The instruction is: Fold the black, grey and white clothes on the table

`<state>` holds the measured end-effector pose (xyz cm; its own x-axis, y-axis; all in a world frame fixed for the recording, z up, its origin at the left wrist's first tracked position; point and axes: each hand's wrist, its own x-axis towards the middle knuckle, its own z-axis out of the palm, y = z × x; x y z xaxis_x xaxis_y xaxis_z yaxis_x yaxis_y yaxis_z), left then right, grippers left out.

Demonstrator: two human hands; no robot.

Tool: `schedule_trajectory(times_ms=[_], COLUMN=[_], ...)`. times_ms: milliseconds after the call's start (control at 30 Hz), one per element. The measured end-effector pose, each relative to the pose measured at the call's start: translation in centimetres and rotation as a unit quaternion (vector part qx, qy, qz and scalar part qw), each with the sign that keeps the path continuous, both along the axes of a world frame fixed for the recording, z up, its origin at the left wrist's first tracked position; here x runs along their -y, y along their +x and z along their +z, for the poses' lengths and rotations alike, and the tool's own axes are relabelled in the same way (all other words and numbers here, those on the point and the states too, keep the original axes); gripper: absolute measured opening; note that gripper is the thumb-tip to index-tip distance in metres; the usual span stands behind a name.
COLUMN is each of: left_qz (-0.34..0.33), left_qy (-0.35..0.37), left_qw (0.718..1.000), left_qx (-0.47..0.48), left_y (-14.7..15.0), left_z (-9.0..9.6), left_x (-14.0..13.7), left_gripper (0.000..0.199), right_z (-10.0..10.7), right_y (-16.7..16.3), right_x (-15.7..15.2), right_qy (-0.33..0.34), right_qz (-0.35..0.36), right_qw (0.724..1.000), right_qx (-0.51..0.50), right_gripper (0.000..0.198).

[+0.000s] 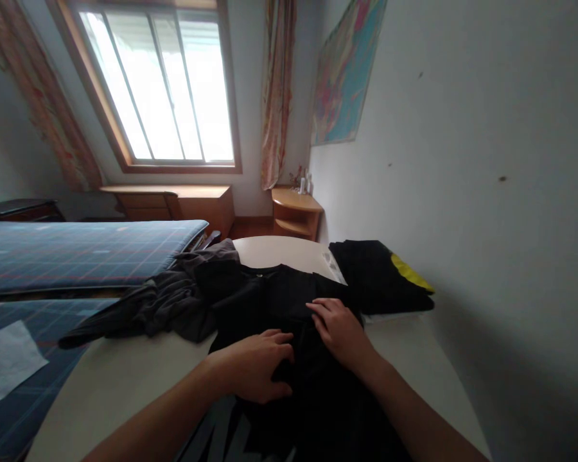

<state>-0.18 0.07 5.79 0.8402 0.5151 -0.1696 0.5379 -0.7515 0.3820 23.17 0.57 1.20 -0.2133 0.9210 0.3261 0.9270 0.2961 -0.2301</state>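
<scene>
A black T-shirt (pixel 289 292) lies spread on the white round table (pixel 270 250), its neckline toward the far side. A grey pattern shows on the dark cloth near the bottom of the view. On the shirt's left part rests my left hand (pixel 262 366), fingers curved and thumb apart, with no cloth visibly gripped. My right hand (pixel 340 330) lies fairly flat on the shirt's right part, palm down, fingers stretched out. Both hands touch the fabric.
A crumpled dark grey garment (pixel 173 295) hangs over the table's left edge. To the right sits a folded black garment (pixel 370 276) with a yellow patch. Plaid mattresses (pixel 87 253) with a paper sheet (pixel 9 359) are at left; a wall (pixel 510 224) stands at right.
</scene>
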Motion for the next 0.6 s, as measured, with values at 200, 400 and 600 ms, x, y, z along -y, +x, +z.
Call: schedule_trajectory(times_ms=[200, 400, 600], left_qz=[0.026, 0.142, 0.336], left_qy=[0.003, 0.092, 0.258], left_qw=[0.999, 0.984, 0.905], left_qx=[-0.021, -0.05, -0.03], left_y=[-0.3, -1.7, -5.4], left_z=[0.0, 0.3, 0.8], left_x=[-0.4, -2.0, -6.3], left_gripper=[0.053, 0.057, 0.04], right_z=[-1.8, 1.5, 2.3], right_y=[-0.3, -0.6, -0.5], right_x=[-1.4, -6.5, -11.8], right_qy=[-0.117, -0.241, -0.286], right_qz=[-0.06, -0.069, -0.111], right_qw=[0.99, 0.965, 0.95], right_qx=[0.056, 0.077, 0.062], right_gripper=[0.053, 0.072, 0.073])
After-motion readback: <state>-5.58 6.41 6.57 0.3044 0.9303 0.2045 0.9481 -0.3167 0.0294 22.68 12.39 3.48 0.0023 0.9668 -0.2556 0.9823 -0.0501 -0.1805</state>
